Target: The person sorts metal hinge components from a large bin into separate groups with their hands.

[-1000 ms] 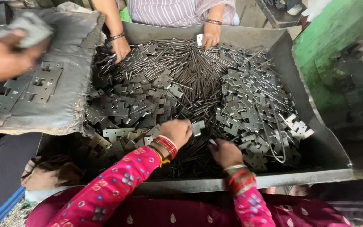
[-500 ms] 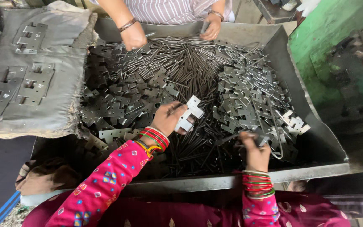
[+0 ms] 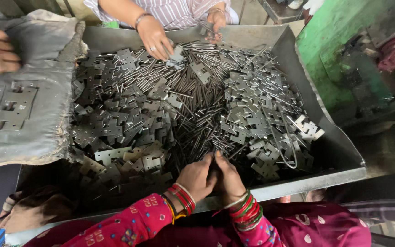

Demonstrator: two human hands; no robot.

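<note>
From the head view, your left hand (image 3: 197,176) and right hand (image 3: 228,176) press together at the near edge of the metal tray (image 3: 339,151), fingers curled over something I cannot make out. Around them lie flat, dull grey hinge plates (image 3: 129,137) with notched edges, beside thin dark pins (image 3: 197,114).

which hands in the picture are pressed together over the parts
The wearer's own pair at the near rim: left hand and right hand, with red bangles, touch each other. The person opposite works with hands apart.
</note>
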